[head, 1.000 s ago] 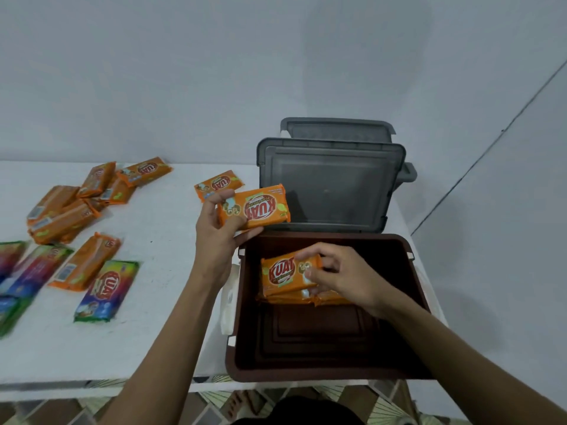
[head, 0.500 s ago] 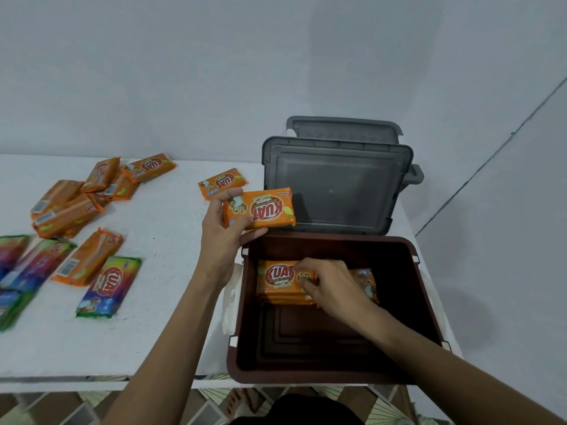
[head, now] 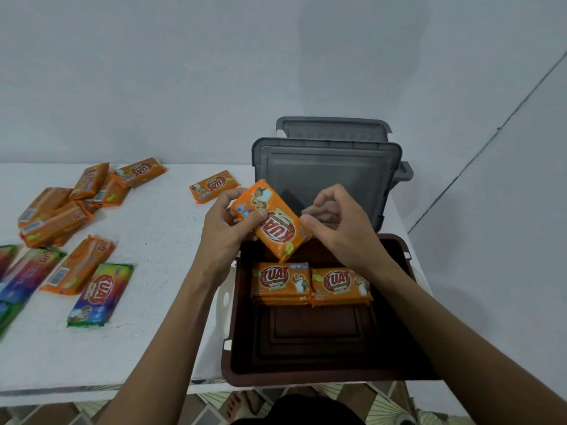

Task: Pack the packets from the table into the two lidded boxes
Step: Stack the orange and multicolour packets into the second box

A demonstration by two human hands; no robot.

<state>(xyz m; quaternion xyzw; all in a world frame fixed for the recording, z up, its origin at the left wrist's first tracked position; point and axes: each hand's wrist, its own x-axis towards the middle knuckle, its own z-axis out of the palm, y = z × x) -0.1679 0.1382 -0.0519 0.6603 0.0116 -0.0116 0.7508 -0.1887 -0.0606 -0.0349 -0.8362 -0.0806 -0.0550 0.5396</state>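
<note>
Left grip (head: 224,228) pinching orange packet (head: 273,225) over box (head: 306,380), near half bare

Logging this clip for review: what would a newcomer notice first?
An orange packet is tilted above the brown box, gripped by the left hand with the right hand at its other end. Inside the box, two stacks of orange packets sit side by side; loose packets lie scattered on the white table at left.
</note>
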